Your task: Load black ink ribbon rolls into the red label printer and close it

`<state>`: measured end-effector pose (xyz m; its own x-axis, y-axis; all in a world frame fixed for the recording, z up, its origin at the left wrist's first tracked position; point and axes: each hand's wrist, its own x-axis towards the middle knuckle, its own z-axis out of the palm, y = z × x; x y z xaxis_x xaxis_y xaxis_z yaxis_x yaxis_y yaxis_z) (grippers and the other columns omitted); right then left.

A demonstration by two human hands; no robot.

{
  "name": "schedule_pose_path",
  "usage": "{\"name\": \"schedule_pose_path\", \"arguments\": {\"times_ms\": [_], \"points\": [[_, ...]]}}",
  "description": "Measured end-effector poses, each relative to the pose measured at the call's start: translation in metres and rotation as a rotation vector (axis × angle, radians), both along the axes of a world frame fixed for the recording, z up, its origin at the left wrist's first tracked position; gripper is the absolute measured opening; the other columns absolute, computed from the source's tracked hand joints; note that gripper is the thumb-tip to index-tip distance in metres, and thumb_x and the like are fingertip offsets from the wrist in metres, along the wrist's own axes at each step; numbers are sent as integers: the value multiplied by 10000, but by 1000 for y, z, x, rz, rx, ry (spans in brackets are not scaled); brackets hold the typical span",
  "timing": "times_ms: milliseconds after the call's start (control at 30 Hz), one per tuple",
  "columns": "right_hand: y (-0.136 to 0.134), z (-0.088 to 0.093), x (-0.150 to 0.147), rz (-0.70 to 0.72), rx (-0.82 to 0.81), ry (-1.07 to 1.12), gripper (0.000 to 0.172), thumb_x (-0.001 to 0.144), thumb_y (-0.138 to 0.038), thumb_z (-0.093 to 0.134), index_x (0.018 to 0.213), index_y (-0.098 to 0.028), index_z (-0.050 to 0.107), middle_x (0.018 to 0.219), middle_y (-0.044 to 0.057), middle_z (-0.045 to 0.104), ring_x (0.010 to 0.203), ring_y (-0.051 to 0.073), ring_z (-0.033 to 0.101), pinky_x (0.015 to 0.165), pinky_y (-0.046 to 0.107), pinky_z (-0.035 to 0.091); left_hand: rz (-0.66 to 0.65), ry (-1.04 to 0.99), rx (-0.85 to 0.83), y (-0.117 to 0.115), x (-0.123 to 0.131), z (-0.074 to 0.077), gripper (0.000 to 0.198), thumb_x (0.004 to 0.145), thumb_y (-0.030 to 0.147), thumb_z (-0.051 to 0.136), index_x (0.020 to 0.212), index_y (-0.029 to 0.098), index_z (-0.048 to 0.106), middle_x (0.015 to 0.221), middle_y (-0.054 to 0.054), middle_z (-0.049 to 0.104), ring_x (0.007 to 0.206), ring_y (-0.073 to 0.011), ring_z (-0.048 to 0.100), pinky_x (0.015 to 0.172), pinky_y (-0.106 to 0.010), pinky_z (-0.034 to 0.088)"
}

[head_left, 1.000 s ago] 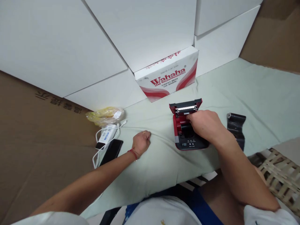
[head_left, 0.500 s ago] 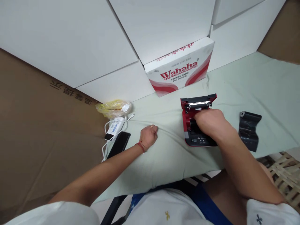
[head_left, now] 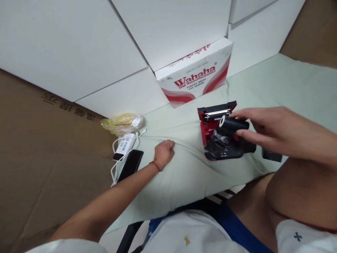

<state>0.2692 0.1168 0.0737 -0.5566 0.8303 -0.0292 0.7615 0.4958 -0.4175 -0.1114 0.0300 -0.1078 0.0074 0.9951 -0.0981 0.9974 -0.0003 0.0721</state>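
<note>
A small red and black printer [head_left: 214, 121] lies on the pale green cloth with its lid open. My right hand [head_left: 273, 131] is raised above it, fingers closed on a black roll [head_left: 231, 126] with a white core end. A loose crinkled black strip hangs from the roll over the printer. My left hand [head_left: 163, 151] rests as a loose fist on the cloth to the left, holding nothing I can see; a red cord circles the wrist.
A white and red "Wahaha" carton [head_left: 195, 75] stands behind the printer against white boxes. At the left lie a yellow plastic bag [head_left: 121, 123], a white charger with cable [head_left: 125, 144] and a black phone [head_left: 130, 164]. Brown cardboard flanks both sides.
My right hand was down inside the open printer; it has now lifted up and to the right with the black roll in it. My left hand has stayed in place.
</note>
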Motion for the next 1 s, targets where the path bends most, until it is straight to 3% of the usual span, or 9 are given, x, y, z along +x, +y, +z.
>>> {"name": "schedule_pose_path", "arguments": {"times_ms": [133, 200, 300, 400, 533, 667, 800, 1000], "points": [[14, -5, 53, -291, -8, 349, 446, 900, -527, 602, 1217, -244, 738, 842, 36, 665, 684, 151, 497, 638, 321, 390, -14, -6, 18, 0, -2, -1, 207, 708, 34, 481, 725, 223, 564, 807, -56, 666, 840, -232, 622, 758, -327, 417], [24, -20, 74, -389, -175, 417, 436, 934, -567, 604, 1119, -201, 752, 852, 45, 659, 737, 149, 503, 681, 325, 402, -7, -2, 18, 1, -2, -1, 201, 725, 42, 480, 722, 222, 569, 804, -58, 662, 836, -235, 621, 750, -328, 413], [37, -48, 94, -348, -506, 414, 452, 958, -580, 617, 1067, -160, 744, 987, 91, 733, 869, 170, 585, 826, 324, 455, 5, 8, 17, 1, 0, 0, 199, 729, 43, 481, 715, 220, 571, 794, -60, 657, 834, -236, 622, 740, -326, 406], [44, -70, 97, -331, -605, 307, 451, 957, -575, 616, 1025, -149, 751, 1007, 101, 756, 883, 177, 598, 860, 320, 461, 3, 22, 22, 2, 1, 1, 195, 718, 43, 485, 713, 221, 564, 792, -57, 661, 828, -233, 622, 737, -323, 402], [49, -85, 91, -327, -483, 132, 412, 960, -542, 586, 1031, -186, 782, 994, 72, 768, 873, 194, 615, 844, 331, 466, 1, 45, 26, 1, 1, 1, 188, 722, 49, 480, 714, 221, 555, 799, -60, 672, 814, -234, 619, 714, -325, 387], [48, -75, 93, -495, -231, 80, 361, 939, -453, 612, 1072, -177, 803, 1017, 101, 776, 911, 209, 634, 863, 347, 453, 4, 44, 39, 1, 0, -1, 186, 723, 52, 480, 718, 219, 563, 796, -65, 673, 812, -237, 621, 705, -327, 381], [47, -67, 112, -606, -187, -64, 325, 936, -365, 621, 1076, -131, 798, 1028, 156, 767, 886, 202, 603, 827, 364, 433, 13, 33, 45, 1, 0, -1, 190, 722, 50, 485, 711, 218, 573, 796, -61, 676, 798, -230, 612, 686, -322, 370], [63, -103, 117, -501, -216, -229, 369, 834, -203, 706, 1180, -96, 777, 1149, 218, 749, 776, 166, 539, 760, 346, 424, 12, 35, 41, 2, 0, -1, 193, 718, 46, 494, 709, 220, 576, 784, -46, 665, 799, -219, 604, 691, -312, 375]]}}
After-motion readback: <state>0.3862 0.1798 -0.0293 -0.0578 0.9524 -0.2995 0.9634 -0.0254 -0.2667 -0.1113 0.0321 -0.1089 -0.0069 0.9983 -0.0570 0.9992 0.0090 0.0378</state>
